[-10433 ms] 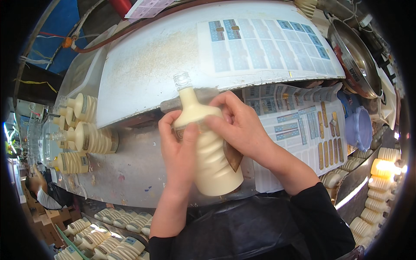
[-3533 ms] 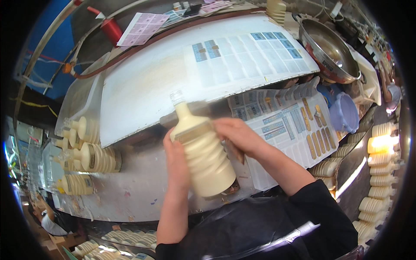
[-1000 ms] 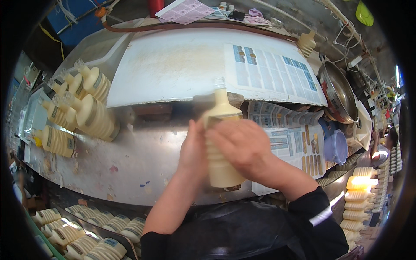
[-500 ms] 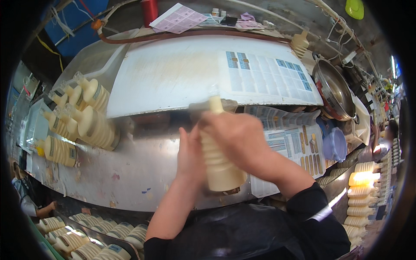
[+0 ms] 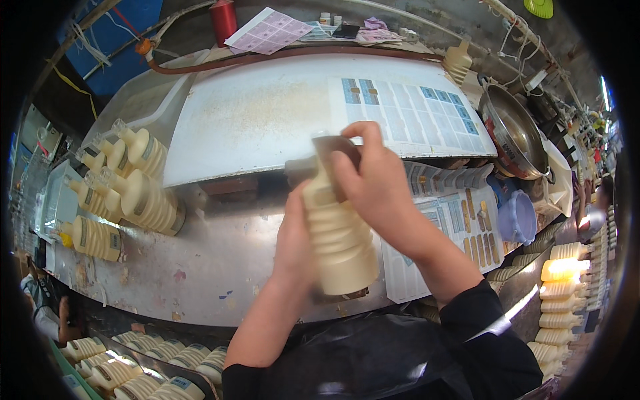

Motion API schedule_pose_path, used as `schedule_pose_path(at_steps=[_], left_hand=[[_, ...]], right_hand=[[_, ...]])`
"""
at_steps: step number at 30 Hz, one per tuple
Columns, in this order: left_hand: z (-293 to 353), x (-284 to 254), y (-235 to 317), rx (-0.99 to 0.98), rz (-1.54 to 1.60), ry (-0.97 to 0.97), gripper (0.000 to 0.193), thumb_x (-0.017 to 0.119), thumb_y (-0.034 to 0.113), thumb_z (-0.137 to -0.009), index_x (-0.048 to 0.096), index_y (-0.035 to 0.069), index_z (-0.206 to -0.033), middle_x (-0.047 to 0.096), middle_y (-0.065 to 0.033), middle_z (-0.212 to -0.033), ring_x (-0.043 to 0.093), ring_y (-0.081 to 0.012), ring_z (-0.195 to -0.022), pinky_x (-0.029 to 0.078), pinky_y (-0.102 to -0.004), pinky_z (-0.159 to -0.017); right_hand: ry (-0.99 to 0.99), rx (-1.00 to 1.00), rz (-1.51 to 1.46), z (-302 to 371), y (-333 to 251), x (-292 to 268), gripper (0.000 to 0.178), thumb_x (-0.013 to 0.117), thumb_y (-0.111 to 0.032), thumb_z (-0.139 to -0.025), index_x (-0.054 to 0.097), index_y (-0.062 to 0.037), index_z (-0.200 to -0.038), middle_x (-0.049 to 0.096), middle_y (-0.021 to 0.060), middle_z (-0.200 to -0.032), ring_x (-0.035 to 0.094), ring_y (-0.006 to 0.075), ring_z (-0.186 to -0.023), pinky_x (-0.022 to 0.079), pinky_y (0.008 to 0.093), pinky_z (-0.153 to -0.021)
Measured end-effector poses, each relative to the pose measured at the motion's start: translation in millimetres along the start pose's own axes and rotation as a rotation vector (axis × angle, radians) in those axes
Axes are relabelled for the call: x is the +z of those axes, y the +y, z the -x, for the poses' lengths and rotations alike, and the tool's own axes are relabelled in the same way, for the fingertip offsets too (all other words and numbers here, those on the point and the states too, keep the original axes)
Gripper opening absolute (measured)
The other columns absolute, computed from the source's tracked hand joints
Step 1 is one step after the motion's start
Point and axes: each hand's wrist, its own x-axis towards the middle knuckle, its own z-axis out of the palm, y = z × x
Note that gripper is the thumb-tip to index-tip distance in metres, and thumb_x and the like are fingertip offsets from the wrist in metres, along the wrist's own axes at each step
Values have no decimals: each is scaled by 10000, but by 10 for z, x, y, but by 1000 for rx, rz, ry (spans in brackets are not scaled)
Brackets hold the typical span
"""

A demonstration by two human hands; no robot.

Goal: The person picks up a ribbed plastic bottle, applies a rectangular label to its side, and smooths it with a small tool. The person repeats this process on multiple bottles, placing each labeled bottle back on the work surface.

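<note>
A cream ribbed plastic bottle (image 5: 341,250) with a narrow neck leans slightly away from me above the front of the metal table. My left hand (image 5: 295,230) is closed along its left side, the fingers partly hidden behind it. Between the thumb and fingers of my right hand (image 5: 377,177) is a dark brown, flat flexible piece (image 5: 328,148), pressed against the bottle's neck. Whether that piece is cloth or some other sheet I cannot tell. A brownish block-like thing (image 5: 300,171) shows behind the neck at the white board's edge.
Several similar bottles (image 5: 143,193) stand at the left. Beyond my hands, a white board (image 5: 247,113) carries a label sheet (image 5: 407,120). More label strips (image 5: 433,220), a purple bucket (image 5: 517,219) and a metal pan (image 5: 513,133) are at the right. Rows of bottles (image 5: 180,360) fill the lower left.
My right hand has risen from the bottle's shoulder to its neck, and the dark brown piece now shows in it. My left hand still grips the bottle's side.
</note>
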Motion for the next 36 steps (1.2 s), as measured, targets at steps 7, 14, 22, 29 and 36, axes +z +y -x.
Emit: schedule_pose_path(at_steps=[7,14,22,29,36], left_hand=[[23,-23,-33,61,-102,47,597,177,508,-1128,464,95,-1450,563,-88,-1409,534,-232,-1313,446,-437,-1114],[28,20,-27,43,-61,50,586,213,527,-1124,456,106,-1451,568,-88,-1393,579,-234,-1263,483,-417,-1079],[-123,-141,-159,138,-392,95,438,578,344,-1060,491,62,-1384,618,-104,-1244,616,-159,-1077,525,-346,-938],[-233,-329,-223,220,-568,92,423,466,378,-1096,554,23,-1309,638,-106,-1222,598,-177,-1100,472,-350,-995],[-41,-276,-159,601,-1248,278,579,409,343,-1090,401,-33,-1529,404,-239,-1513,421,-321,-1379,317,-414,-1169]], right_hand=[[-62,-90,285,16,-126,287,285,575,-195,-977,484,-72,-1218,690,200,-737,672,443,-687,522,530,-667],[-5,-121,295,2,-127,322,255,577,-191,-976,496,-79,-1190,695,178,-724,675,423,-661,527,521,-656],[13,12,196,-19,286,61,281,612,-192,-969,521,-102,-1219,696,175,-751,684,395,-696,525,468,-663],[93,106,-41,55,845,45,319,607,-248,-964,533,-117,-1245,707,220,-822,686,447,-779,538,509,-725],[71,-11,-177,-2,296,45,290,590,-234,-984,524,-87,-1225,707,195,-801,686,431,-743,534,509,-698]])
